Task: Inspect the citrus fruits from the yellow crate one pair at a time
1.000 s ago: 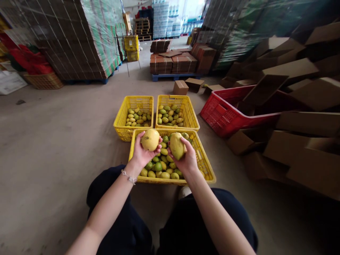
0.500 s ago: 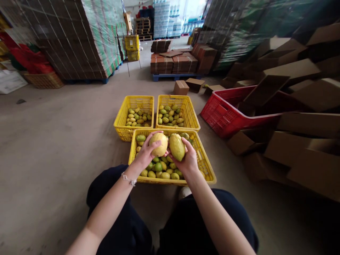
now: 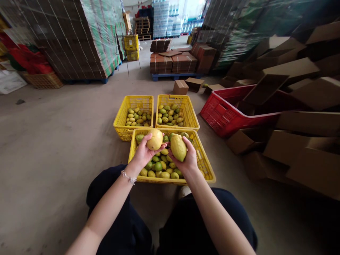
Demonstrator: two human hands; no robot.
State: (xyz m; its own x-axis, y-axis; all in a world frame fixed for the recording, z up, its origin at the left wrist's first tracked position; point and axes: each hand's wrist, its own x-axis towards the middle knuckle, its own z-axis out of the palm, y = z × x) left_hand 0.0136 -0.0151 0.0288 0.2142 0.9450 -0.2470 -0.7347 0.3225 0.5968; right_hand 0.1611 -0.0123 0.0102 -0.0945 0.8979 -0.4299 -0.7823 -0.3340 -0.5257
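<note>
My left hand (image 3: 145,152) holds a pale yellow fruit (image 3: 154,139), its thumb on the near side and its fingers beneath. Beside it, my right hand (image 3: 189,158) is wrapped round a bumpy yellow-green fruit (image 3: 179,147). Both hands are above the front yellow crate (image 3: 174,181), where several green and yellow fruits (image 3: 157,166) lie. Behind it stand a back left yellow crate (image 3: 120,124) and a back right yellow crate (image 3: 195,120), each with several similar fruits inside.
A red crate (image 3: 221,118) stands to the right, among piled open cardboard boxes (image 3: 300,141). Farther back, flat cardboard bundles (image 3: 174,63) rest on a blue pallet (image 3: 170,77). Tall wrapped stacks rise at both sides. My knees flank the front crate.
My left hand has shifted slightly up and left with the pale fruit, which has turned in its grip. The two fruits are farther apart. My right hand has barely moved.
</note>
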